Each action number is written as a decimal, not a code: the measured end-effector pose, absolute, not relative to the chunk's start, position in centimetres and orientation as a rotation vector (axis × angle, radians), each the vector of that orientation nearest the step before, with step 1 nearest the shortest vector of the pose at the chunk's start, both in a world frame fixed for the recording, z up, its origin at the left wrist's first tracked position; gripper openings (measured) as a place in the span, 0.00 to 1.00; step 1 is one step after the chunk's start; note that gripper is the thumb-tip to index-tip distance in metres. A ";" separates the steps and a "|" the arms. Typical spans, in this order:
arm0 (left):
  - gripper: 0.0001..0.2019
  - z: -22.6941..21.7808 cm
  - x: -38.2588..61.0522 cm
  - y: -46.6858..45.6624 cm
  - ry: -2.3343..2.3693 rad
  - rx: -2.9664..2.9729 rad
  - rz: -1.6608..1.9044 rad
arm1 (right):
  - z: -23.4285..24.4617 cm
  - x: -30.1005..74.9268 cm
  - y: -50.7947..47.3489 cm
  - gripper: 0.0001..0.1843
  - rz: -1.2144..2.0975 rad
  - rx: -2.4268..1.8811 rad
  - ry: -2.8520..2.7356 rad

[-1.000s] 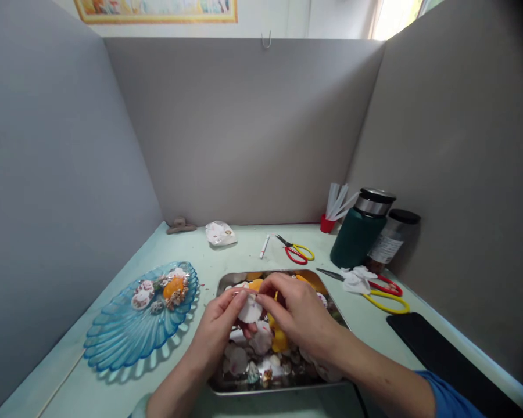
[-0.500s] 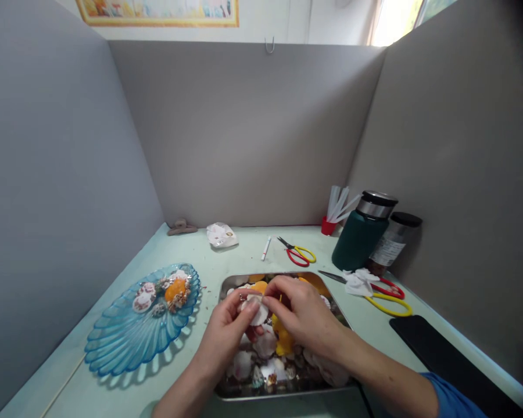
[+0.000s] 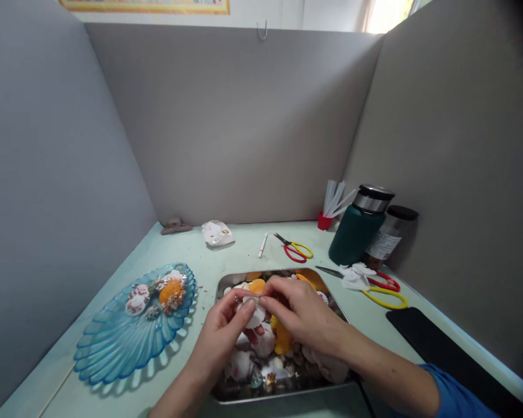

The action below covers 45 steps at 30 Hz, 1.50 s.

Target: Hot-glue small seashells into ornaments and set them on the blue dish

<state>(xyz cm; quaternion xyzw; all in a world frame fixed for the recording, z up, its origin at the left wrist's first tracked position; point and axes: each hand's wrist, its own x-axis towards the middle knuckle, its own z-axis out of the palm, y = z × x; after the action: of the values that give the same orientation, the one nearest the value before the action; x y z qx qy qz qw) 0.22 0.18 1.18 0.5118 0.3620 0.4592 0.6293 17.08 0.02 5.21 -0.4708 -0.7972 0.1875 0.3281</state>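
Note:
Over a metal tray (image 3: 244,399) of seashells, my left hand (image 3: 222,325) pinches a white shell (image 3: 257,317) between thumb and fingers. My right hand (image 3: 303,313) meets it there, thumb and forefinger pressed together at the shell's upper edge; whatever small thing they may grip is hidden. Beneath both hands lie loose shells, among them a white and pink one (image 3: 262,341) and a yellow piece (image 3: 282,337). To the left, a blue shell-shaped dish (image 3: 126,348) carries an orange shell (image 3: 171,291), a white and brown shell (image 3: 138,299) and smaller ones.
Behind the tray lie red-and-yellow scissors (image 3: 296,251), a white stick (image 3: 262,245) and a crumpled packet (image 3: 218,233). On the right stand a green bottle (image 3: 358,232), a clear jar (image 3: 387,238) and a red cup (image 3: 325,220). Larger scissors (image 3: 386,296) and a black phone-like slab (image 3: 427,334) lie nearer.
The whole view has shifted slightly, with the background higher in the picture. Both hands stay at the white shell, its lower face now tilted a little differently.

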 end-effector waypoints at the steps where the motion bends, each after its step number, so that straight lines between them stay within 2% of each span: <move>1: 0.12 1.2 0.2 0.2 0.831 1.165 1.058 | 5.3 17.1 -0.1 0.08 0.498 -1.224 -2.084; 14: 0.10 1.1 -0.1 0.1 0.812 1.148 1.072 | 5.9 16.8 -0.5 0.04 0.675 -1.056 -2.046; 26: 0.11 1.5 0.2 0.1 0.890 1.174 1.132 | 5.3 16.8 -0.6 0.09 0.500 -0.920 -2.136; 34: 0.12 1.5 0.3 0.1 0.882 1.155 1.056 | 5.0 16.6 -0.4 0.09 0.490 -1.039 -2.061; 38: 0.12 1.3 0.2 0.1 0.839 1.160 1.063 | 4.6 16.7 -0.2 0.03 0.420 -1.180 -2.086; 45: 0.10 1.4 0.0 0.1 0.797 1.215 1.092 | 4.7 16.9 -0.1 0.11 0.481 -1.157 -2.190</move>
<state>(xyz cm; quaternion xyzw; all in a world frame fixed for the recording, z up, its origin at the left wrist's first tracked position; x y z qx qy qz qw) 0.04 0.15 1.38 0.5273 0.3458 0.4739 0.6146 16.89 -0.06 4.71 -0.4367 -0.8269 0.1815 0.3043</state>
